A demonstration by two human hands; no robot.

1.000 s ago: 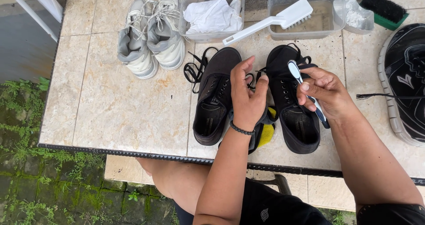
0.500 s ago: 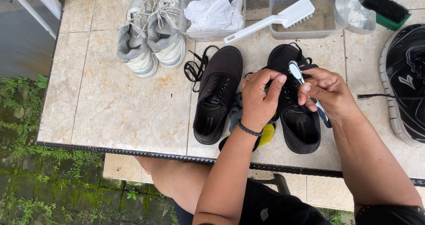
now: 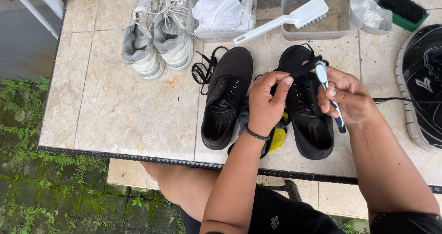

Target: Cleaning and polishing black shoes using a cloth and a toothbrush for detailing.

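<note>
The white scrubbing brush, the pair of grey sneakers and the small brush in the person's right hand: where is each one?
white scrubbing brush (image 3: 301, 14), head view, on the base of its head.
grey sneakers (image 3: 159, 31), head view, on the right-hand shoe's inner side.
small brush (image 3: 321, 73), head view, on its head above the right hand (image 3: 347, 98).

A black canvas shoe (image 3: 309, 109) lies toe-away near the worktop's front edge, right of centre, its opening facing up. Its black lace (image 3: 304, 69) is pulled up taut across the toe. A white-headed toothbrush (image 3: 328, 90) stands slanted just above it
</note>
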